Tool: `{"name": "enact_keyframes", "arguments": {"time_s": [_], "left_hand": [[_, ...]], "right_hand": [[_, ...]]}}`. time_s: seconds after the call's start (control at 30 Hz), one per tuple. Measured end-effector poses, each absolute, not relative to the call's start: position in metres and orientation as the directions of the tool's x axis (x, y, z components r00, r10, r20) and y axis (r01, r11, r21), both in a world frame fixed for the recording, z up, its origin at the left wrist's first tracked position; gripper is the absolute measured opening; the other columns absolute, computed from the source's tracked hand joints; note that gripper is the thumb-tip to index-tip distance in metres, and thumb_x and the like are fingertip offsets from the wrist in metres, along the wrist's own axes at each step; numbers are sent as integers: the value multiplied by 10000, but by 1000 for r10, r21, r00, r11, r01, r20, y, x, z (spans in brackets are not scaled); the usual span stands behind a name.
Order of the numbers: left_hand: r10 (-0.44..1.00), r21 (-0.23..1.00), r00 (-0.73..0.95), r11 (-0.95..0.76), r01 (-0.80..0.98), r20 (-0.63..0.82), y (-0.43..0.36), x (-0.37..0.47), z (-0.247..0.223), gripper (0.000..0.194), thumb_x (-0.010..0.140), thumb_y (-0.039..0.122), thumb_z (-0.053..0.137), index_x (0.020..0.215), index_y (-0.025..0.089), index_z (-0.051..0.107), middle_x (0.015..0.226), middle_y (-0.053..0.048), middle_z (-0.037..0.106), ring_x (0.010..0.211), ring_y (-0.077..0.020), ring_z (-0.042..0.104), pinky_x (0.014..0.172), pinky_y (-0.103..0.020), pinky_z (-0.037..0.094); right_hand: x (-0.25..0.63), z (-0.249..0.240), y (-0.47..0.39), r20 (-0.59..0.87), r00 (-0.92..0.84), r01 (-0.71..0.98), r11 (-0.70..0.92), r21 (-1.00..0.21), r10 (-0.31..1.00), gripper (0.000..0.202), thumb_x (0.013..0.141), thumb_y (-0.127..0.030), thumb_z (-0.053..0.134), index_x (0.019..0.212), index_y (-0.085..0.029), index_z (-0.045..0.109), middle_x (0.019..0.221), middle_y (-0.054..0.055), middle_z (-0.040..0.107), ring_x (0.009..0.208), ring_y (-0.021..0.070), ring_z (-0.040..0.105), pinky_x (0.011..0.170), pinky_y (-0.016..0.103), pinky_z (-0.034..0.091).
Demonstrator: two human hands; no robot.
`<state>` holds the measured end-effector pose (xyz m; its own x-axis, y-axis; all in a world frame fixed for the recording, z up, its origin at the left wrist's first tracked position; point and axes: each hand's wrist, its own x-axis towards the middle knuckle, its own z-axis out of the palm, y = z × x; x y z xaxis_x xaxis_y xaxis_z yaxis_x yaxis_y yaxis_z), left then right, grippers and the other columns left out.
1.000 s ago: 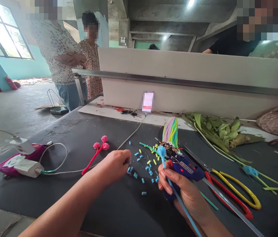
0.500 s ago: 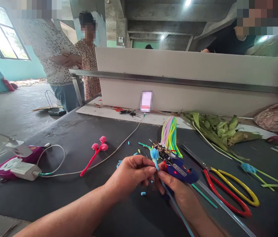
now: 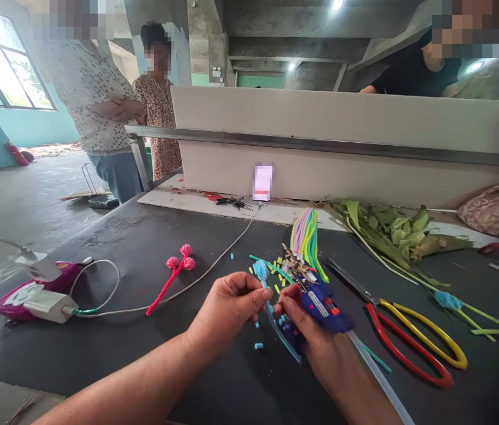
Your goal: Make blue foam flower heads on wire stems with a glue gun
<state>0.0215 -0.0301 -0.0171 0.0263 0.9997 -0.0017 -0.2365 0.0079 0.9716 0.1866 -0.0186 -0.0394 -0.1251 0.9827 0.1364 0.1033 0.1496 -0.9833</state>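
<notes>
the blue flower (image 3: 261, 270) has shifted farther left of the glue gun (image 3: 329, 307), stem (image 3: 281, 335) pinched by the left hand (image 3: 232, 301). i cannot tell whether the right hand (image 3: 307, 324) grips the gun.

A matte black tabletop (image 3: 138, 242) carries a magenta plastic power strip (image 3: 69, 275) at left, a three-headed fuzzy pink flower (image 3: 171, 283), scattered short blue and yellow clippings (image 3: 259, 346), a bundle of soft lilac, yellow and green stems (image 3: 305, 236), and metal scissors with red and yellow handles (image 3: 373, 300).
</notes>
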Motion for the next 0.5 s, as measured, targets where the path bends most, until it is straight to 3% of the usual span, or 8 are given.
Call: {"name": "enact_keyframes", "arguments": {"time_s": [0.17,0.3,0.5], "left_hand": [[999,994,-41,-2,-113,-3,-26,10,-14,267,681,356,688,628,154,522,495,60,500,420,-45,421,443,-183,338],[997,998,-73,-9,-67,4,-25,5,-14,249,695,345,664,630,161,509,493,54,505,415,-51,405,431,-191,330],[994,1000,-108,4,-9,-5,-24,4,-9,169,683,251,620,595,158,509,462,71,447,406,-44,368,415,-181,290]], "right_hand": [[184,-34,-23,334,-57,276,336,-900,941,285,719,-502,622,780,-226,655,693,31,672,601,201,627,614,323,539],[180,-20,-27,232,-266,399,326,-857,936,209,750,-421,592,659,-234,617,546,-3,615,463,169,581,527,300,532],[172,-24,-31,248,-260,426,341,-838,933,223,698,-353,601,520,-222,565,519,-2,583,473,149,532,465,256,462]]}}
